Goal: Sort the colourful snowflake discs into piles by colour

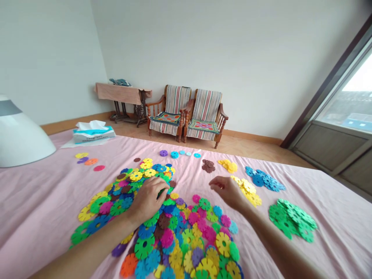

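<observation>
My left hand [151,195] is over the large mixed pile of notched flower-shaped plastic discs [174,223]. Its fingers curl down with the thumb close to them, and whatever they hold is hidden. To the right of that pile, my right hand [228,190] is just above the cloth, its fingers bent together in a pinch; I cannot make out anything in it. Near it are sorted piles of discs: brown [208,166], yellow [228,166], larger yellow [248,192], blue [265,180] and green [292,220].
A pink cloth [337,217] covers the surface. A short row of purple and blue discs [174,154] lies at the far edge. Several loose discs [91,161] lie at left, near a tissue box [94,133] and a white rounded object [21,135]. Two wooden chairs [205,112] stand beyond.
</observation>
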`<state>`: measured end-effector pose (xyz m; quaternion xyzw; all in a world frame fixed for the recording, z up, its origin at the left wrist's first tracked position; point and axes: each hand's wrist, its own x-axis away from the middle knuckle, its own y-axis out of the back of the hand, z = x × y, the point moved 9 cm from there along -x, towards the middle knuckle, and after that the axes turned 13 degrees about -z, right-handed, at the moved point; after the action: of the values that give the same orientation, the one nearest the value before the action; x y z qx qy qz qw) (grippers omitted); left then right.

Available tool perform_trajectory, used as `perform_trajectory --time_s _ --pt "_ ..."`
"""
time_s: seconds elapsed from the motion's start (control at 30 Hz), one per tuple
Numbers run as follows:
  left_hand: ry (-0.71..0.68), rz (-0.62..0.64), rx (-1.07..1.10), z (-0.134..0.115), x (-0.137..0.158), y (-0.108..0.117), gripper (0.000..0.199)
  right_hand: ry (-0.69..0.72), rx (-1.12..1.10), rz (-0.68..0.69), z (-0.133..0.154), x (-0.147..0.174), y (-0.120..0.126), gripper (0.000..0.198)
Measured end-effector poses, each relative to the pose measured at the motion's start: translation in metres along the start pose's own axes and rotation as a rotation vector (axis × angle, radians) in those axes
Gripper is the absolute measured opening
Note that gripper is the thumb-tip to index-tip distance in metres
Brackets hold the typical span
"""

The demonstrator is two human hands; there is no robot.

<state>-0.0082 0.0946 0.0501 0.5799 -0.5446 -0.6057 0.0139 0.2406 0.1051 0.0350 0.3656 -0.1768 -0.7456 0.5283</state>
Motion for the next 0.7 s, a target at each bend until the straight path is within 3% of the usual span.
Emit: perform_trajectory --time_s 0.07,0.17,0.23,0.5,0.7 --pt "0.000 0.008 -0.005 0.000 0.000 -0.001 0.015 0.153 -0.109 0.142 0.044 0.030 -0.021 0.015" --pt "0.000 0.012 -0.012 0.000 0.000 -0.001 0.015 0.313 -0.140 0.174 0.090 0.062 -0.033 0.016" --pt "-0.001 0.015 -0.016 0.000 0.000 -0.001 0.015 0.371 -0.091 0.151 0.105 0.071 -0.037 0.019" --pt "0.001 0.021 -0.011 -0.002 0.000 -0.001 0.016 0.387 0.027 0.148 0.103 0.069 -0.055 0.027" --pt "0.001 0.038 -0.020 -0.001 0.001 -0.003 0.015 0.372 0.076 0.114 0.103 0.073 -0.055 0.018"
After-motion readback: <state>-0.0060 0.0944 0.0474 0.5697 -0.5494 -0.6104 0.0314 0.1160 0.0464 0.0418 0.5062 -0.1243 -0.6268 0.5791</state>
